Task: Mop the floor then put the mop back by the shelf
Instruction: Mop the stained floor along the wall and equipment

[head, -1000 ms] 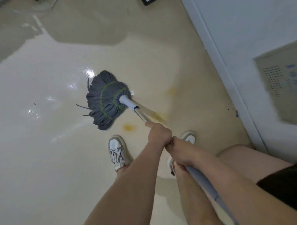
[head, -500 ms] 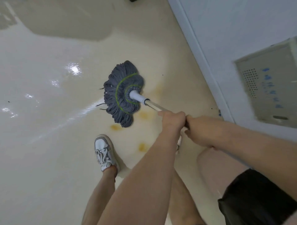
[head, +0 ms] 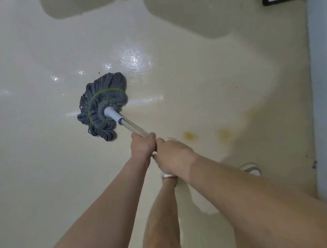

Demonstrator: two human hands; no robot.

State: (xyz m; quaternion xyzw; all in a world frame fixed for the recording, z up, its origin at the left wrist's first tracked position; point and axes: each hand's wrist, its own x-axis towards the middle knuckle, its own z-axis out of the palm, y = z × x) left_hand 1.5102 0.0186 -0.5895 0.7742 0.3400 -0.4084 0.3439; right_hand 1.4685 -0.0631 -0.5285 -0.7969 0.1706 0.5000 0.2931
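- Since the earlier frame, the mop head [head: 103,106] has been carried leftward and away from the wall; the yellow stains [head: 189,135], previously just beside the strands, are now seen well to its right.
- The grey panel on the wall, visible earlier, is no longer in view; only a strip of pale wall [head: 317,88] is seen along the right edge.
- The mop head, grey strands with green stitching, is pressed flat on the cream floor [head: 44,159].
- The mop handle [head: 131,126] is tilted, running from a white collar at the head back to both hands.
- The left hand [head: 142,146] is clenched around the handle, nearer the head.
- The right hand [head: 172,155] is clenched around the handle directly behind, touching the left hand.
- Wet sheen and bright glints are noted on the floor above and to the left of the mop head.
- One white shoe [head: 251,169] is partly seen near the wall; a second [head: 166,175] is largely hidden beneath the right hand.
- A dark object [head: 279,2] is cut off at the top edge; its nature cannot be told.
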